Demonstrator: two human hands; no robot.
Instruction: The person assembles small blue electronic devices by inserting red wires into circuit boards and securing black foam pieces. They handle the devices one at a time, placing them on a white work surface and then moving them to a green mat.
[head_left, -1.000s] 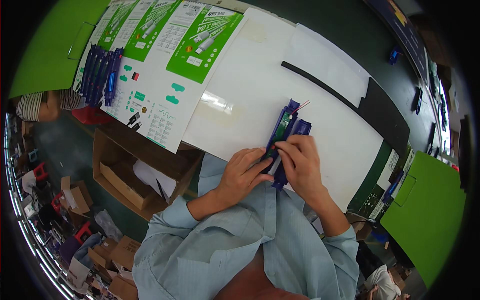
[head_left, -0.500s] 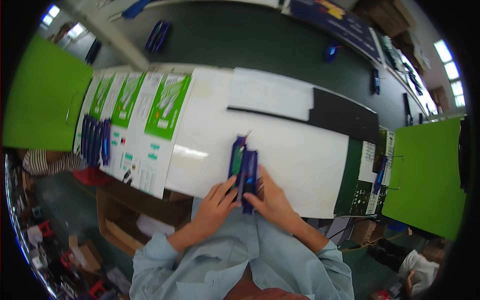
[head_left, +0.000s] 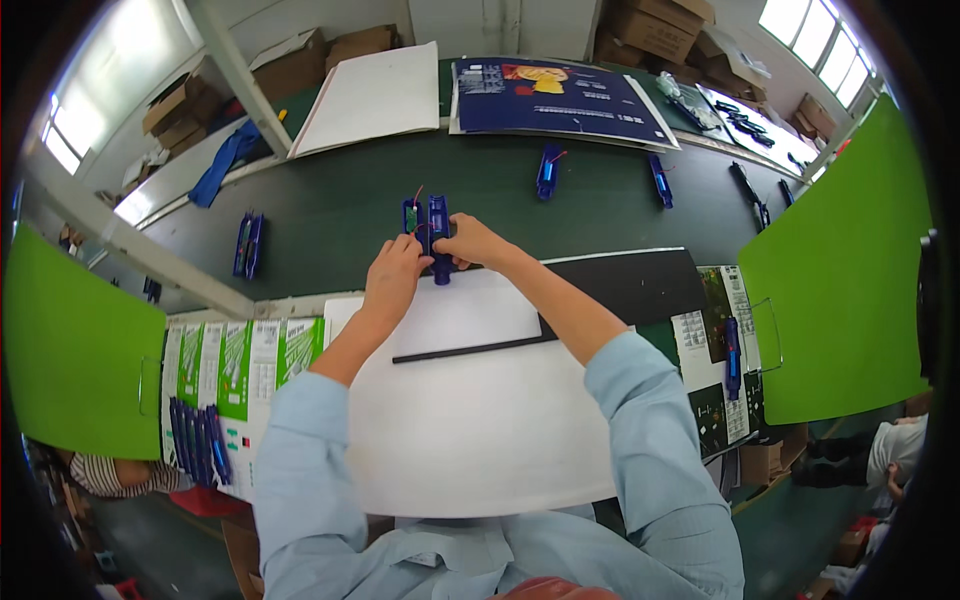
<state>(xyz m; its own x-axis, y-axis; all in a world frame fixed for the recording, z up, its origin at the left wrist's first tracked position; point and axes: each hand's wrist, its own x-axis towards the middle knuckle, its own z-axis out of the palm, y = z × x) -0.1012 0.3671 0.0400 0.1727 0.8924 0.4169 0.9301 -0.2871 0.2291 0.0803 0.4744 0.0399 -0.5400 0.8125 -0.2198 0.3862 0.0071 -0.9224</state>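
A blue plastic casing lies opened in two long halves, side by side, at the far edge of the work surface over the dark green belt. Its left half (head_left: 411, 214) holds a small green circuit board, and a thin red wire sticks up from it. The right half (head_left: 438, 210) is a hollow trough with a narrower near end. My left hand (head_left: 394, 272) is closed round the near end of the left half. On the right half's side my right hand (head_left: 474, 243) grips with thumb and fingers. My fingers partly hide both halves.
Similar blue casings stand on the dark green belt (head_left: 330, 205), including one at left (head_left: 249, 245) and one at right (head_left: 547, 172). Several lie on printed sheets at left (head_left: 197, 440). Green panels (head_left: 840, 270) flank the table; a post (head_left: 205, 285) rises at left.
Both hands have carried the casing halves from near my body forward, across the white surface to the belt's near side. My arms are now stretched out, and the view has tilted up.
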